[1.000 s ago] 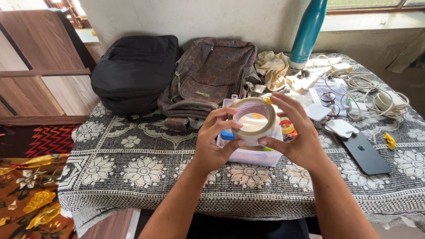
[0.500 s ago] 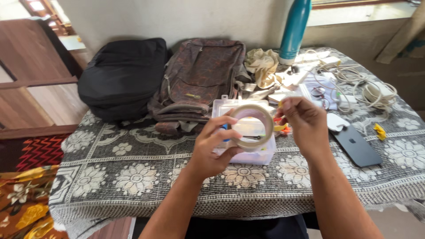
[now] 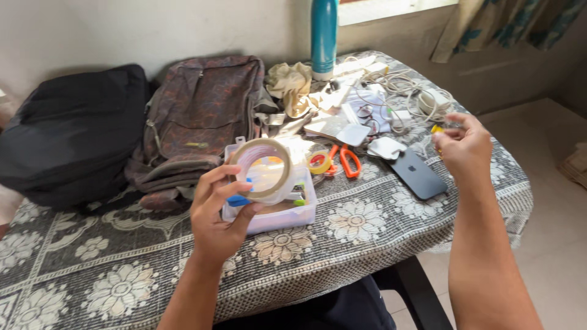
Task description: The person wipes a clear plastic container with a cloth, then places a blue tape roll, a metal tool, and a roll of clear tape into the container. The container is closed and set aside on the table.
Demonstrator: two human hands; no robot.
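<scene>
My left hand (image 3: 217,220) holds a roll of beige-edged clear tape (image 3: 286,176) upright by its rim, just above a clear plastic box (image 3: 287,215) of small items. My right hand (image 3: 468,150) is raised far to the right, over the table's right edge, with thumb and fingers pinched together. I cannot make out a strip of tape between the roll and that hand.
On the patterned tablecloth (image 3: 361,220) lie orange-handled scissors (image 3: 350,162), a small yellow tape roll (image 3: 318,162), a dark phone (image 3: 417,176), a white case (image 3: 386,147) and tangled cables (image 3: 406,91). A brown backpack (image 3: 195,116), black bag (image 3: 67,134) and teal bottle (image 3: 324,36) stand behind.
My right hand left the roll and swung far to the right, fingers pinched. The left hand keeps the roll, now lower and to the left. The view turned right.
</scene>
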